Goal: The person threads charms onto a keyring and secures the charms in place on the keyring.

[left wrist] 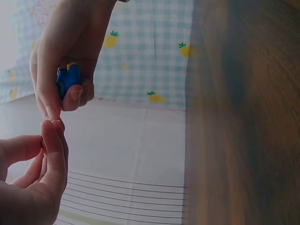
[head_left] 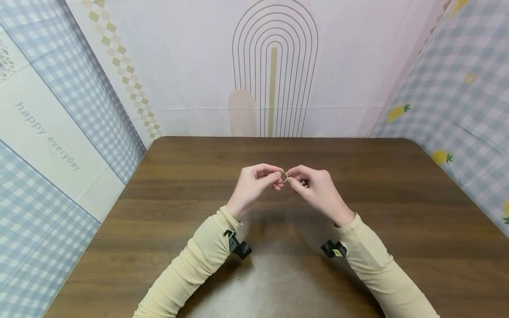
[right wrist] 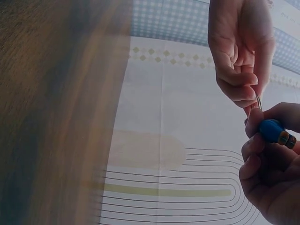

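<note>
A thin metal key ring (head_left: 286, 177) spans the small gap between the two hands in the head view. My left hand (head_left: 254, 183) pinches its left side between thumb and forefinger. At its other side are the thumb and forefinger tips of my right hand (head_left: 318, 187). Curled in the right hand's other fingers is a small blue keychain figure (right wrist: 271, 130) with orange-yellow ends, partly hidden. The left wrist view shows the blue figure (left wrist: 71, 79) below the right palm, with both hands' fingertips meeting. Both hands are held up above the table.
The brown wooden table (head_left: 159, 212) stretches out on all sides below the hands. Behind it hangs a white cloth (head_left: 191, 75) with arch lines. Checked cloths hang at the left and right. A black wrist camera (head_left: 238, 247) sits on each cream sleeve.
</note>
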`<state>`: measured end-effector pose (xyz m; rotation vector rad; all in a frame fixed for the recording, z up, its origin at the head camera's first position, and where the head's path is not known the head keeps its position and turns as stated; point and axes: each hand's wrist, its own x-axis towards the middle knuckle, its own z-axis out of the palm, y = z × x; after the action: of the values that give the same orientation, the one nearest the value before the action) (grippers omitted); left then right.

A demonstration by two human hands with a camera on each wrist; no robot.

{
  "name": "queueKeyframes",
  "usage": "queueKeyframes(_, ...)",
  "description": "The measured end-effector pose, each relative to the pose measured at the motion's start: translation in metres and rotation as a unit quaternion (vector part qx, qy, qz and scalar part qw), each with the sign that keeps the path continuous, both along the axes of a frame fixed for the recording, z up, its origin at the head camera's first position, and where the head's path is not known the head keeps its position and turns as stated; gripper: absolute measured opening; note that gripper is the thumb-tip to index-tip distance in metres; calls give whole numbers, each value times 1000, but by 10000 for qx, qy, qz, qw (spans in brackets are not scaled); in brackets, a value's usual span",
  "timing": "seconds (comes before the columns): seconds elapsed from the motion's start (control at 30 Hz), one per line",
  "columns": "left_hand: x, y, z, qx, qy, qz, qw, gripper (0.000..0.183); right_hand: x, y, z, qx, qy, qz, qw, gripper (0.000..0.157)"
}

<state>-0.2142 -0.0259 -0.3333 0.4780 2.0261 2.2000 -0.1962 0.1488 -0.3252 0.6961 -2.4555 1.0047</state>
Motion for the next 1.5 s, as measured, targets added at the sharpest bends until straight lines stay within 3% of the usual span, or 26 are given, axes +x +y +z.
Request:
queueKeyframes(0.23, 0, -1, 1, -114, 83, -116, 9998, 17, 1, 0, 1, 147, -29, 164, 9998, 6)
queueKeyframes(0.43, 0, 0, 2, -142, -5, -216, 9997, 20, 0, 1, 1, 102, 83, 71, 9999, 4)
queueKeyframes(0.77, 2, 2, 3, 454, -228, 32, 9987, 21, 0, 1, 2, -209, 189, -92, 9996, 10)
queueKeyframes(1.1, 0, -1, 2, 4, -176, -82, 9998, 21, 0, 2, 2, 101, 187, 14, 9998, 10)
queueKeyframes(1.3, -2, -3, 2, -181, -131, -384, 9990, 20, -1, 2, -1, 196, 288, 83, 9994, 9)
queueKeyframes(1.5, 0, -2, 2, -265, -345, -630, 9971, 27, -1, 2, -3, 51, 301, -108, 9995, 10)
